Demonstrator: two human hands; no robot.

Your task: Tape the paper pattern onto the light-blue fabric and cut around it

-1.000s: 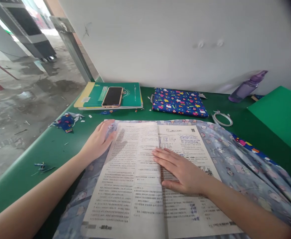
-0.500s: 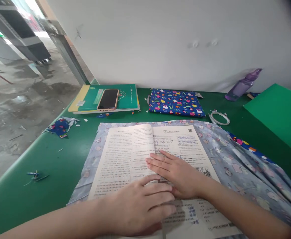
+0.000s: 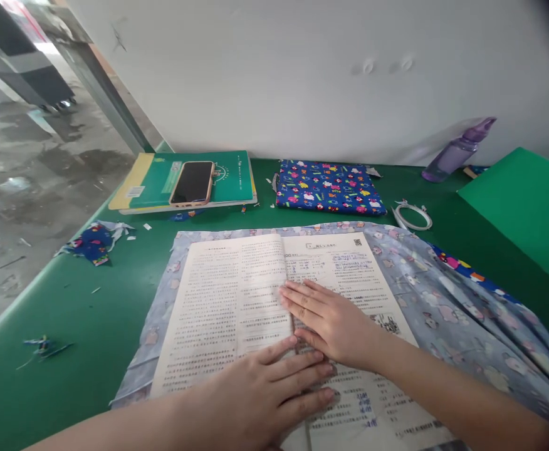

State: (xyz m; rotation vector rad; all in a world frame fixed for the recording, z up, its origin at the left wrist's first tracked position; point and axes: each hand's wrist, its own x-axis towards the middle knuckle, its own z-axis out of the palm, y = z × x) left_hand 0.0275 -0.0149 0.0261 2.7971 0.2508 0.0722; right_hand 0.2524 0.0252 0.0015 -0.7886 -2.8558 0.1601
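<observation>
An open workbook [image 3: 256, 300], its pages printed with Chinese text and marked in blue handwriting on the right-hand page, lies in the lower centre of the frame on a grey-blue patterned sheet [image 3: 453, 313]. Its top edge faces the top of the frame, so the print reads upright; the long axis follows the centre fold, which runs from upper to lower frame and leans slightly right at the bottom.

The left hand [image 3: 274, 388] comes in from the lower left, palm down and grasping nothing, its loosely spread fingers reaching across the fold onto the right page. The right hand [image 3: 335, 319], from the lower right, is also flat and unclenched, its fingertips at the fold, just above the left hand.

The sheet shows as a narrow border left of and above the workbook and spreads wider, in wrinkles, to the right. The left forearm hides the workbook's lower left corner. A strip of green tabletop [image 3: 91, 351] separates the sheet from a back row: a phone [image 3: 192, 183] on green and yellow books [image 3: 234, 181], a blue patterned flat item [image 3: 328, 188], a coiled white cable [image 3: 413, 217] and a tilted purple bottle [image 3: 453, 156]
</observation>
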